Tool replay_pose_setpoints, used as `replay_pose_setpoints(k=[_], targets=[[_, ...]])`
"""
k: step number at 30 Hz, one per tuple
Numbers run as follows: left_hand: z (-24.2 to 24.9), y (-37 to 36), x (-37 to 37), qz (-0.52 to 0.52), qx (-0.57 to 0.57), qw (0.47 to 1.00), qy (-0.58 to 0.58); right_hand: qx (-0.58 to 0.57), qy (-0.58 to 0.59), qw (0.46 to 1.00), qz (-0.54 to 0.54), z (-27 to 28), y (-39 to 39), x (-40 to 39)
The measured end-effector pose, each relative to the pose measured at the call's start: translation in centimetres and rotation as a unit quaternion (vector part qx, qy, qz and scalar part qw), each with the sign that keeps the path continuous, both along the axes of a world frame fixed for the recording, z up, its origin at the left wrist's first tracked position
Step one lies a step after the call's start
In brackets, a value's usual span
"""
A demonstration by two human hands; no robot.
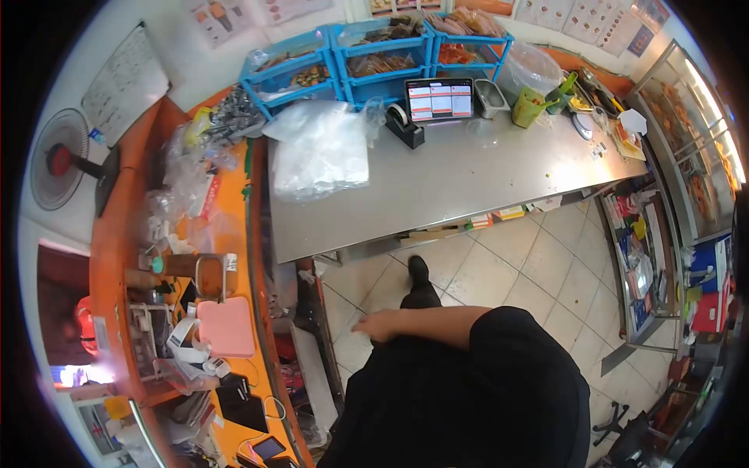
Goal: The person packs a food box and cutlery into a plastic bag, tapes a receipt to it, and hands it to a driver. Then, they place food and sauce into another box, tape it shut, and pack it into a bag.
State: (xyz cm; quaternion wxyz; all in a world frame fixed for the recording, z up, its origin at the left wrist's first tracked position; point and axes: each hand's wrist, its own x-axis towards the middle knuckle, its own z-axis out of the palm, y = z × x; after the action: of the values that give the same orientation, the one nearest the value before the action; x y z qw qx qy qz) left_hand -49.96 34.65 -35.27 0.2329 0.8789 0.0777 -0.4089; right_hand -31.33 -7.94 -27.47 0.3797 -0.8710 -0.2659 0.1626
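Note:
My right hand (pixel 376 325) reaches across the front of my dark clothing, above the tiled floor, with its loosely extended fingers pointing left. Nothing shows in it. My left hand is out of view. Beyond the hand stands a metal table (pixel 437 175). On it lie a stack of clear plastic bags (pixel 324 156), a black tape dispenser (pixel 406 129), a tablet with a lit screen (pixel 441 101), a metal tray (pixel 491 97) and a green container (pixel 528 109).
Blue racks (pixel 382 76) with packed food line the back. An orange counter (pixel 273 343) on the left bears a pink lid (pixel 226 326) and a brown container (pixel 211 276). A glass display case (pixel 686 144) and a lower shelf rack (pixel 641 265) stand at the right.

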Motion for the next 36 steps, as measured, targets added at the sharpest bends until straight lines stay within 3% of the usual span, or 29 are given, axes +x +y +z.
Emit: replay_pose_setpoints(k=[4,6,9,10,13,14,15,16,17,18,19,21,22,24,25,27,30,31,34,36], targets=[[-0.2,2.7,-2.2,0.047,-0.008,0.999,0.009,-0.076,0.074,0.990,0.094,2.3,3.2,1.0],[0.1,3.6,-2.6,0.071,-0.018,0.997,0.008,-0.169,0.120,0.969,0.136,4.4,3.1,1.6],[0.0,4.9,-3.2,0.094,-0.039,0.995,-0.006,-0.208,0.209,0.951,0.095,9.3,1.7,1.8],[0.1,5.3,-3.1,0.098,-0.046,0.994,-0.011,-0.207,0.211,0.950,0.099,8.6,1.6,1.1],[0.1,5.6,-2.5,0.088,-0.087,0.991,-0.057,-0.056,0.232,0.970,0.048,3.4,0.1,0.1],[-0.8,5.5,-2.4,0.056,-0.107,0.988,-0.091,-0.002,0.229,0.964,0.137,0.2,0.3,0.3],[-1.9,5.1,-2.1,0.013,-0.126,0.982,-0.142,-0.006,0.276,0.929,0.245,1.7,0.6,1.3],[-8.4,6.0,-1.8,0.079,-0.245,0.957,-0.134,-0.006,0.331,0.912,0.242,4.0,0.4,1.2],[-6.2,4.5,0.9,-0.293,-0.087,0.931,-0.197,-0.007,0.371,0.895,0.246,10.9,0.7,2.2],[-7.4,2.2,0.5,-0.053,-0.083,0.984,-0.147,-0.041,0.310,0.912,0.265,6.5,-0.4,1.8],[-1.4,-1.2,2.9,0.102,-0.050,0.992,-0.060,-0.044,0.313,0.907,0.279,4.6,-1.4,2.6],[0.4,-1.7,4.1,0.078,-0.054,0.993,-0.068,-0.113,0.379,0.894,0.210,10.7,-1.9,4.0],[-0.2,-1.4,4.9,0.043,-0.060,0.995,-0.073,-0.137,0.368,0.889,0.235,9.4,-3.1,5.0],[-1.1,-0.7,7.5,0.019,0.060,0.997,0.049,-0.107,0.278,0.925,0.234,6.4,-7.1,6.6],[-2.7,0.3,7.2,0.098,0.086,0.991,0.030,-0.118,0.268,0.926,0.239,6.9,-8.6,7.8],[-0.2,0.4,9.1,0.053,0.174,0.980,0.086,-0.224,0.168,0.938,0.205,7.7,-11.1,9.1],[1.7,-1.2,11.7,0.015,0.190,0.976,0.109,-0.229,0.245,0.929,0.154,8.5,-13.1,12.0],[0.9,-1.7,12.2,0.117,0.137,0.979,0.100,-0.233,0.233,0.933,0.147,10.9,-13.3,12.8],[-2.0,-5.9,13.1,0.225,0.093,0.970,0.000,-0.299,0.192,0.919,0.170,11.4,-13.4,15.3],[-2.0,-8.7,14.0,0.208,0.051,0.977,-0.009,-0.314,0.169,0.907,0.224,11.1,-12.6,17.2]])
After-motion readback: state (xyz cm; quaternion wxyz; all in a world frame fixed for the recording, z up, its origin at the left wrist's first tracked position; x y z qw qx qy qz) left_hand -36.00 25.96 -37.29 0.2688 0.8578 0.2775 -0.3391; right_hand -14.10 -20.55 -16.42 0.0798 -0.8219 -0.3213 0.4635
